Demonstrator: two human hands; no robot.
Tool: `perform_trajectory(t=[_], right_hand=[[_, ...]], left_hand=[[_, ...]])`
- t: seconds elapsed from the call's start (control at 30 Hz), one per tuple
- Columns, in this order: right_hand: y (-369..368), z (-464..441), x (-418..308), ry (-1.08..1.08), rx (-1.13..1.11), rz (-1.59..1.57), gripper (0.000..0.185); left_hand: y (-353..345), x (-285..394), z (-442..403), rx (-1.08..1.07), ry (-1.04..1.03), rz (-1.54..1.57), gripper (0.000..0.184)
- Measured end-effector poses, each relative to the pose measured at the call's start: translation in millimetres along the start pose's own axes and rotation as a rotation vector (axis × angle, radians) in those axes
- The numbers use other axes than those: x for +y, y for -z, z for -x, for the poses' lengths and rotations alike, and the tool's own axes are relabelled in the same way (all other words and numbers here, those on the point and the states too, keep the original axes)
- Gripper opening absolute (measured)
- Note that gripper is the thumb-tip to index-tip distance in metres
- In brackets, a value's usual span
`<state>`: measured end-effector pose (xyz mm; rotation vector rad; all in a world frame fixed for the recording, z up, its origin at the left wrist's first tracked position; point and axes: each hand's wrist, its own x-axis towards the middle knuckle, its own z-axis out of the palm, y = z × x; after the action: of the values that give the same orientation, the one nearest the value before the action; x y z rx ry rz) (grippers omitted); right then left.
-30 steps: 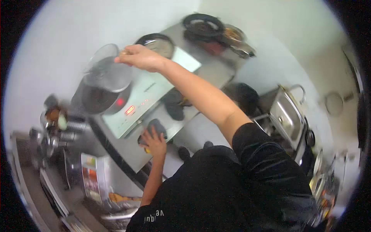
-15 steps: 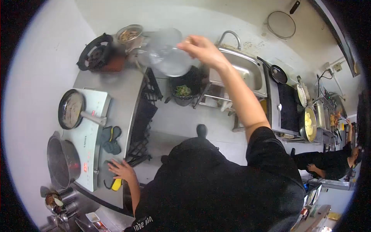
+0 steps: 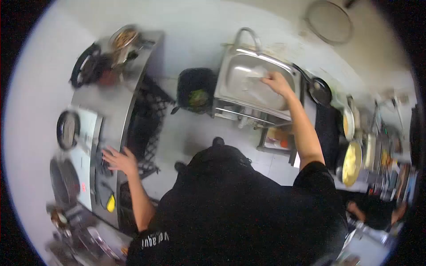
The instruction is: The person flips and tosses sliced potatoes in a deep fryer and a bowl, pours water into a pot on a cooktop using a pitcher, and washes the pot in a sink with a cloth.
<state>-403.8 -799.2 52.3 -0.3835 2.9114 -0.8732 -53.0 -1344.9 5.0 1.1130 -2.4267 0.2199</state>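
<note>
My right hand is over the metal sink, its fingers closed on a clear, see-through container. The container is badly blurred, and its exact shape is hard to make out against the basin. Over the edge of the steel counter on the left, my left hand has its fingers spread and holds nothing. Close beside it lies a dark cloth-like item. A black and yellow item lies further down the same counter.
A frying pan rests on the white cooktop, with a deep pot nearby. A black bin holding greens stands left of the sink. At right are a bowl of yellow food and another person.
My right hand has carried the clear container rightward, from above the bin to over the sink. My left hand has lifted and moved up along the counter. The view has shifted.
</note>
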Motion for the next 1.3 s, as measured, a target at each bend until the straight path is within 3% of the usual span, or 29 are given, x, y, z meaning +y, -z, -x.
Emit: perform_trajectory(t=[0.03, 0.07, 0.1, 0.13, 0.2, 0.3, 0.43, 0.5, 0.53, 0.6, 0.73, 0.83, 1.03, 1.3], right_hand=[[-6, -1, 24, -0.027, -0.036, -0.126, 0.035], [-27, -10, 65, 0.009, 0.089, -0.133, 0.035], [-3, 1, 17, -0.183, -0.078, -0.08, 0.051], [-15, -7, 35, -0.173, -0.103, -0.182, 0.043], [-23, 4, 13, -0.251, -0.142, -0.361, 0.033], [-38, 21, 38, -0.284, 0.105, -0.593, 0.027], [-37, 35, 32, -0.3, 0.125, -0.539, 0.028], [-30, 35, 34, -0.279, 0.074, -0.376, 0.034], [-27, 38, 29, -0.2, 0.125, -0.292, 0.041], [-7, 46, 12, -0.217, 0.065, -0.187, 0.045], [3, 52, -4, -0.247, -0.045, 0.036, 0.051], [2, 48, -3, -0.214, -0.08, -0.001, 0.053], [8, 29, -18, -0.278, -0.055, -0.061, 0.053], [12, -17, 29, -0.312, 0.114, -0.103, 0.053]], left_hand=[[6, -30, -13, 0.04, 0.142, -0.082, 0.068], [-7, -71, -17, 0.076, 0.068, -0.058, 0.059], [-13, -115, -19, 0.116, -0.004, -0.047, 0.051], [8, -118, -24, 0.052, 0.024, 0.063, 0.041], [35, -73, -21, -0.07, 0.016, 0.308, 0.028], [32, 26, -9, -0.293, 0.021, 0.604, 0.023], [-28, 147, 29, -0.331, -0.563, 0.676, 0.028], [-45, 200, 47, -0.581, -0.8, 0.691, 0.035], [-43, 225, 52, -0.582, -0.828, 0.714, 0.035], [-39, 264, 59, -0.724, -1.092, 0.431, 0.044], [-59, 318, 59, -0.764, -1.212, 0.274, 0.051], [-72, 342, 57, -0.77, -1.267, 0.166, 0.05], [-85, 361, 58, -0.735, -1.287, 0.106, 0.049], [-85, 359, 65, -0.755, -1.228, 0.083, 0.049]])
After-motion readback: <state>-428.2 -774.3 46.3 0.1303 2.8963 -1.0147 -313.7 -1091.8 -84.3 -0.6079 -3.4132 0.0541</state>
